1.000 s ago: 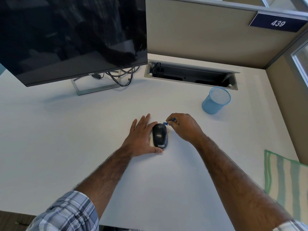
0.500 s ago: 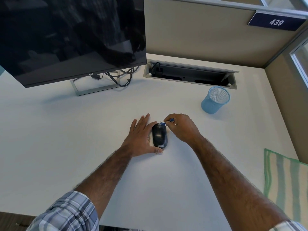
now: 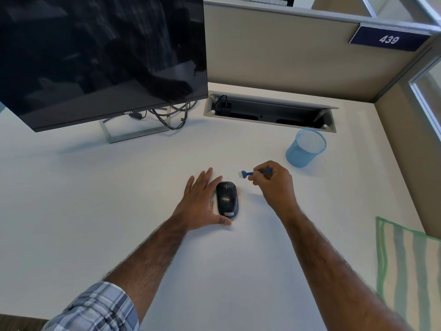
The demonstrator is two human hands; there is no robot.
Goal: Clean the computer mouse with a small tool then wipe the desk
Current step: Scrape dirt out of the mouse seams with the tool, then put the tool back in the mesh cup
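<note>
A black computer mouse (image 3: 227,199) lies on the white desk (image 3: 119,199). My left hand (image 3: 202,201) rests flat against its left side, fingers spread, thumb at the mouse's near end. My right hand (image 3: 274,182) is up and to the right of the mouse, pinching a small blue brush (image 3: 248,173) whose white bristles point left, clear of the mouse. Tan crumbs (image 3: 212,206) lie on the desk beside the mouse.
A dark monitor (image 3: 100,60) on a metal stand fills the back left, with cables behind it. An open cable tray (image 3: 269,113) is set into the desk at the back. A blue mesh cup (image 3: 306,148) stands right of it. A green striped cloth (image 3: 405,271) lies at the right edge.
My right hand has lifted the blue brush off the front of the mouse and drawn it up and to the right. My left hand and the mouse have stayed put.
</note>
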